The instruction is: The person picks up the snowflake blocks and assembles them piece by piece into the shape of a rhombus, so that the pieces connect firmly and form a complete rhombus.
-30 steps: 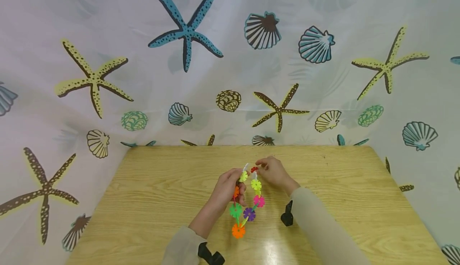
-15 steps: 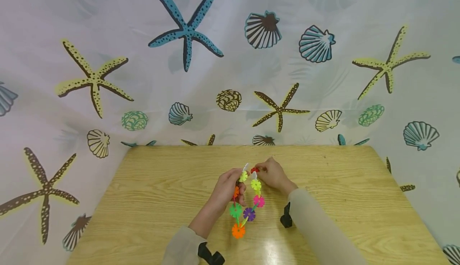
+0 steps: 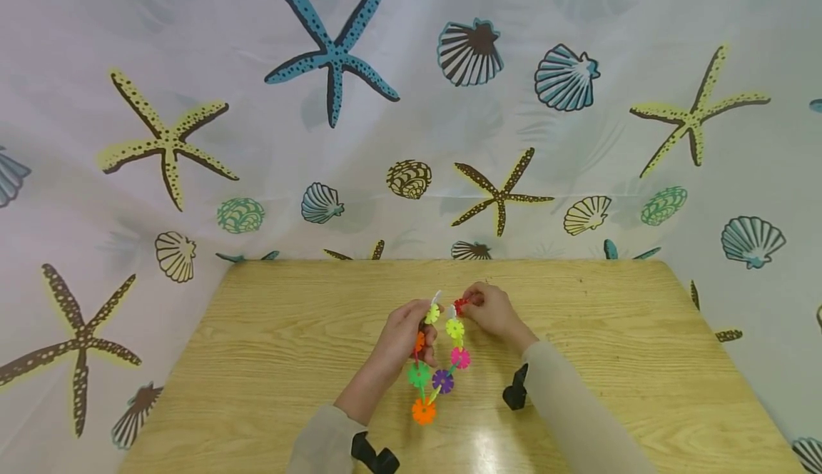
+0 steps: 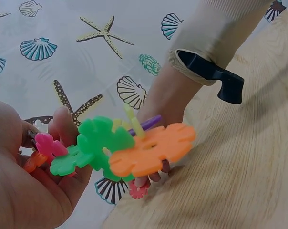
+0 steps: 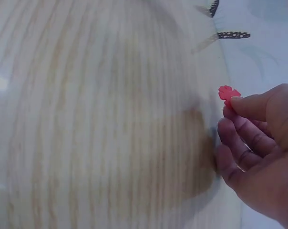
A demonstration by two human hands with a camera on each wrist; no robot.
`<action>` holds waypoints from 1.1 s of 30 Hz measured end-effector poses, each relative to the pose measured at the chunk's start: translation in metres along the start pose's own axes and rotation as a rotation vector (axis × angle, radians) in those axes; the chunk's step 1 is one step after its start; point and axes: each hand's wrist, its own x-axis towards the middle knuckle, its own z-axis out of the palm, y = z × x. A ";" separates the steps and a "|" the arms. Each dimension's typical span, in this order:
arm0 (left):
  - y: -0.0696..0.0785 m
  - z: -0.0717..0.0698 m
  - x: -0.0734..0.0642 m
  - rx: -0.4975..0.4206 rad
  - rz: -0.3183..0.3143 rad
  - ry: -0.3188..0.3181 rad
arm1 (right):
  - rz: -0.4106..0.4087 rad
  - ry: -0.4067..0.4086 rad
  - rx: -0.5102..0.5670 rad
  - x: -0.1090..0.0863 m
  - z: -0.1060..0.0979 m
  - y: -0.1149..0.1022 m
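Note:
My left hand [image 3: 406, 328] holds a chain of notched, flower-shaped plastic discs that hangs in a loop over the table. At its bottom is an orange disc [image 3: 424, 411], with a green disc [image 3: 419, 375] and a purple disc [image 3: 443, 381] above. A pink disc [image 3: 460, 357] and a yellow disc [image 3: 454, 328] climb the right side. My right hand [image 3: 496, 311] pinches a red disc [image 5: 227, 94] between thumb and finger, close to a white disc [image 3: 452, 311]; whether those two are joined I cannot tell. Part of the chain is hidden in my left palm [image 4: 29, 191].
Under both hands lies a wood-grain table [image 3: 289, 331]. A white cloth [image 3: 411, 117] printed with starfish and shells hangs behind and at both sides. Each wrist wears a black mount, seen on the right wrist [image 4: 210, 71].
The right fingers have come together on the red disc, then drawn it slightly to the right. My left hand and the chain have shifted a little left.

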 end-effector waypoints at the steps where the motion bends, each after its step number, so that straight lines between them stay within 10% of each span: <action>1: 0.000 0.000 0.000 0.001 -0.001 0.000 | 0.004 0.001 0.016 -0.001 -0.002 -0.002; 33: -0.002 0.003 0.005 0.007 -0.007 -0.024 | -0.159 -0.029 0.296 -0.031 -0.049 -0.071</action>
